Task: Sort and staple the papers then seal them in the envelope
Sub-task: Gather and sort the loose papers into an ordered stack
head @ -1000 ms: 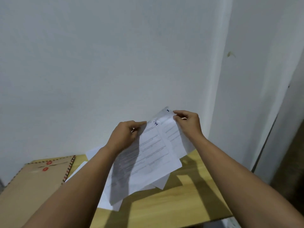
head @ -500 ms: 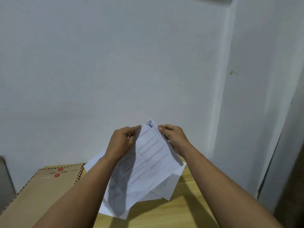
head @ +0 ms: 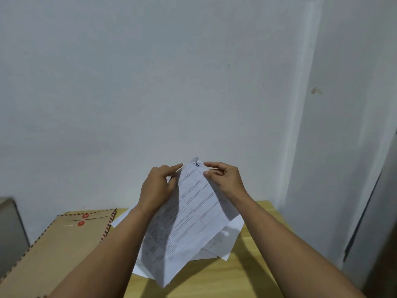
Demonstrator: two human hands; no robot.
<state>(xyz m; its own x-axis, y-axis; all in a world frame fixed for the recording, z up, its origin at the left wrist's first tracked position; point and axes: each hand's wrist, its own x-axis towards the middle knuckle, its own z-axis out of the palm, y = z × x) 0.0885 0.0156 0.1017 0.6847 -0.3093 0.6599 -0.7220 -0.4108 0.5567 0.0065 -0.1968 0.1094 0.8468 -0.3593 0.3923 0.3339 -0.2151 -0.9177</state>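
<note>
I hold a small stack of printed white papers (head: 193, 214) up above the table, one corner pointing upward with a blue handwritten mark on it. My left hand (head: 156, 188) pinches the stack's left edge near that corner. My right hand (head: 225, 179) pinches the right edge just beside the mark. More loose white sheets (head: 223, 244) lie on the wooden table (head: 253, 274) under the held stack. A brown envelope (head: 53, 250) with striped edging and two red string-tie buttons lies flat at the left. No stapler is in view.
A plain white wall stands close behind the table, with a corner and a dark door edge (head: 363, 216) at the right. A grey object (head: 10, 222) shows at the far left edge.
My hands have come closer together at the top corner, and the two fanned sheets now lie squared as one stack. The view has tilted up slightly.
</note>
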